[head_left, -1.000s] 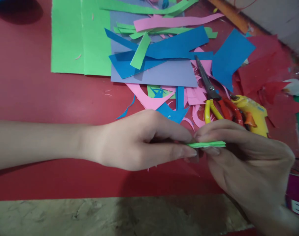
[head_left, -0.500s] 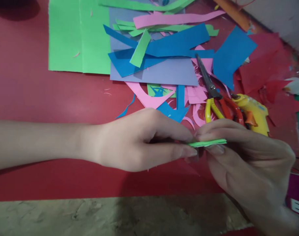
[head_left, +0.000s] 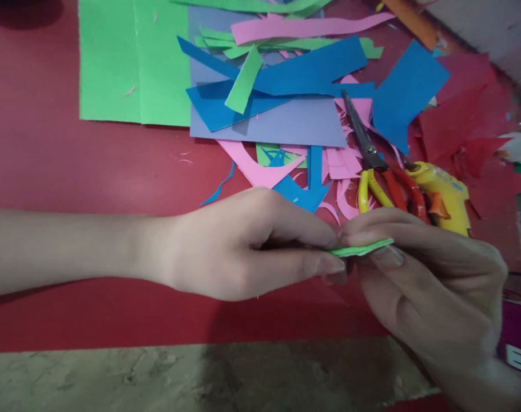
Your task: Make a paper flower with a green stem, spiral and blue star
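My left hand point(head_left: 243, 246) reaches in from the left, its thumb and fingers pinched on one end of a small folded green paper piece point(head_left: 361, 248). My right hand point(head_left: 432, 286) comes from the lower right and pinches the other end of the same piece, its thumb underneath. The paper lies nearly flat and edge-on between both hands, just above the red table surface point(head_left: 71, 171). Most of the piece is hidden inside the fingers.
Behind the hands lies a heap of cut paper: a green sheet point(head_left: 131, 63), a lilac sheet point(head_left: 286, 123), blue pieces point(head_left: 311, 71), pink scraps point(head_left: 260, 171). Scissors with yellow and red handles point(head_left: 376, 171) and a yellow glue gun point(head_left: 444, 194) lie right of centre. Red paper point(head_left: 461, 114) sits far right.
Both hands stay pinched on the green piece. My right thumb has slid a little along its underside, and the piece's right end has tipped up slightly.
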A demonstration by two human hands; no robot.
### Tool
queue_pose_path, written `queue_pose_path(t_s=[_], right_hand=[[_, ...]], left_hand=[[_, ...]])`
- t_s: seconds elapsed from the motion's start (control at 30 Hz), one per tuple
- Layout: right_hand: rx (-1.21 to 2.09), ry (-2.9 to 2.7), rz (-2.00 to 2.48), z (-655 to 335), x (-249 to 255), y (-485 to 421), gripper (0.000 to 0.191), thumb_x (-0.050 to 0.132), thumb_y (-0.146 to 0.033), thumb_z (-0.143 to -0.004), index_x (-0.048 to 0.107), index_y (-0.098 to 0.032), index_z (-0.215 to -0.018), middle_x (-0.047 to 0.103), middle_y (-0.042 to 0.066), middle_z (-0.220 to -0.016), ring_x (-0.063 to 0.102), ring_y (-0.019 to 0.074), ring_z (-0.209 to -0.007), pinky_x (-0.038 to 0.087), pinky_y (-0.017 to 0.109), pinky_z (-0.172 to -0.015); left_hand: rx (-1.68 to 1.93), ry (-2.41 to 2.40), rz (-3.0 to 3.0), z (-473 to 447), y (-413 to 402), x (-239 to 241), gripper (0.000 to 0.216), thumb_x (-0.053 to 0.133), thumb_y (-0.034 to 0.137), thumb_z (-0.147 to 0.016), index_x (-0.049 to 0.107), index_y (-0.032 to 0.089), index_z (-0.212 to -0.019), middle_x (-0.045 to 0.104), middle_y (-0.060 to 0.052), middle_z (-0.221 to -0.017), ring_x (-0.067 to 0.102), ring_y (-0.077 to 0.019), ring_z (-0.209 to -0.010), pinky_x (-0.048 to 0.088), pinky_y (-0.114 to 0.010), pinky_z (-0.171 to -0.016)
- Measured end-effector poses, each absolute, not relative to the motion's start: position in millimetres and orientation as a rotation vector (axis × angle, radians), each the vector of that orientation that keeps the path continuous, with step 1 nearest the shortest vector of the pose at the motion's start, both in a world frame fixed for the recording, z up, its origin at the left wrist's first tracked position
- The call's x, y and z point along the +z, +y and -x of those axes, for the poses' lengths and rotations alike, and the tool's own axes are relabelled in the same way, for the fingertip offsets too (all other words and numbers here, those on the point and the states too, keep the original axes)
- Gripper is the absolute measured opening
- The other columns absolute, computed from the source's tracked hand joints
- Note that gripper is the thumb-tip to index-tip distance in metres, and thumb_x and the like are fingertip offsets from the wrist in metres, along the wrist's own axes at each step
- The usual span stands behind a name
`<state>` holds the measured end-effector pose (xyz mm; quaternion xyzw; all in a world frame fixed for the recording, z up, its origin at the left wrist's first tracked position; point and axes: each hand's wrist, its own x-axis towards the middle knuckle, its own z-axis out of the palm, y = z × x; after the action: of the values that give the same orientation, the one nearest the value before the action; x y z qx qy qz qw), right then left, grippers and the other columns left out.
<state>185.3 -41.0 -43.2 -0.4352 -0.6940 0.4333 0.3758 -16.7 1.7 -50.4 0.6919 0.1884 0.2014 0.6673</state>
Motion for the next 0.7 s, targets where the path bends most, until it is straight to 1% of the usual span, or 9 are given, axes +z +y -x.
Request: queue_pose_path(t_s=[0.17, 0.27, 0.33, 0.4, 0.5, 0.53, 0.6, 0.63, 0.7], right_hand=[[1.067, -1.796, 1.124, -183.7, -43.7, -40.3, 0.028, 0.049, -0.016, -0.088, 0.067, -0.032, -0.102, 0.063, -0.007, -0.091, 0.058, 0.0022, -0.091, 0.052, 0.012, -0.081], [1.089, -1.804, 1.118, -180.1, -41.5, -40.0, 0.030, 0.055, -0.011, -0.083, 0.066, -0.033, -0.102, 0.062, -0.007, -0.089, 0.057, 0.0010, -0.089, 0.052, 0.009, -0.073], [1.083, -1.808, 1.115, -177.6, -40.1, -39.7, 0.034, 0.059, -0.008, -0.079, 0.066, -0.033, -0.101, 0.061, -0.008, -0.088, 0.057, 0.0009, -0.086, 0.052, 0.009, -0.069], [1.024, -1.838, 1.122, -176.1, -39.4, -39.4, 0.035, 0.062, -0.008, -0.077, 0.066, -0.034, -0.100, 0.061, -0.009, -0.087, 0.057, 0.0006, -0.085, 0.052, 0.010, -0.072], [0.936, -1.906, 1.174, -176.6, -39.2, -39.5, 0.031, 0.064, -0.011, -0.076, 0.065, -0.033, -0.097, 0.061, -0.011, -0.087, 0.057, 0.0002, -0.085, 0.051, 0.011, -0.076], [0.909, -1.927, 1.193, -177.3, -39.1, -39.6, 0.028, 0.065, -0.013, -0.076, 0.064, -0.033, -0.096, 0.061, -0.011, -0.087, 0.057, 0.0005, -0.085, 0.052, 0.012, -0.074], [0.845, -1.973, 1.234, -179.0, -38.6, -40.0, 0.020, 0.065, -0.018, -0.077, 0.063, -0.031, -0.092, 0.062, -0.010, -0.086, 0.057, 0.0024, -0.084, 0.051, 0.015, -0.064], [0.807, -1.997, 1.247, -179.7, -38.1, -40.0, 0.017, 0.065, -0.020, -0.077, 0.062, -0.030, -0.090, 0.062, -0.010, -0.085, 0.057, 0.0038, -0.083, 0.049, 0.017, -0.056], [0.748, -2.026, 1.259, -180.5, -37.2, -39.8, 0.013, 0.065, -0.023, -0.077, 0.062, -0.030, -0.088, 0.062, -0.008, -0.085, 0.058, 0.0063, -0.080, 0.040, 0.022, -0.041]], left_hand=[[0.426, 0.461, -1.488, 16.5, 1.2, -48.4, 0.025, 0.045, 0.016, -0.089, 0.066, 0.002, -0.091, 0.028, 0.009, -0.049, 0.023, -0.0007, -0.040, 0.020, -0.013, -0.034], [0.415, 0.443, -1.438, 15.8, 1.3, -49.7, 0.025, 0.044, 0.016, -0.089, 0.064, 0.002, -0.089, 0.027, 0.009, -0.048, 0.023, -0.0006, -0.039, 0.019, -0.013, -0.033], [0.432, 0.416, -1.408, 15.0, 1.5, -51.1, 0.024, 0.044, 0.016, -0.088, 0.064, 0.003, -0.085, 0.027, 0.009, -0.048, 0.023, -0.0002, -0.039, 0.020, -0.012, -0.033], [0.438, 0.408, -1.388, 14.4, 1.8, -51.5, 0.023, 0.044, 0.015, -0.088, 0.062, 0.003, -0.081, 0.028, 0.009, -0.049, 0.023, 0.0002, -0.039, 0.021, -0.011, -0.033], [0.394, 0.435, -1.391, 14.3, 1.9, -49.3, 0.023, 0.044, 0.013, -0.088, 0.062, 0.003, -0.078, 0.030, 0.008, -0.050, 0.023, 0.0003, -0.042, 0.020, -0.011, -0.034], [0.379, 0.441, -1.399, 14.5, 1.9, -48.2, 0.023, 0.044, 0.013, -0.088, 0.062, 0.003, -0.077, 0.030, 0.008, -0.050, 0.023, 0.0003, -0.042, 0.019, -0.011, -0.034], [0.368, 0.448, -1.415, 14.8, 2.0, -46.3, 0.023, 0.045, 0.013, -0.088, 0.062, 0.003, -0.074, 0.029, 0.008, -0.050, 0.023, 0.0001, -0.043, 0.019, -0.011, -0.034], [0.365, 0.451, -1.425, 15.0, 2.0, -45.8, 0.024, 0.045, 0.013, -0.088, 0.061, 0.004, -0.073, 0.029, 0.008, -0.050, 0.024, 0.0001, -0.043, 0.019, -0.011, -0.035], [0.362, 0.461, -1.444, 15.3, 2.4, -45.8, 0.024, 0.045, 0.013, -0.088, 0.059, 0.005, -0.069, 0.029, 0.008, -0.051, 0.023, 0.0000, -0.044, 0.019, -0.011, -0.035]])
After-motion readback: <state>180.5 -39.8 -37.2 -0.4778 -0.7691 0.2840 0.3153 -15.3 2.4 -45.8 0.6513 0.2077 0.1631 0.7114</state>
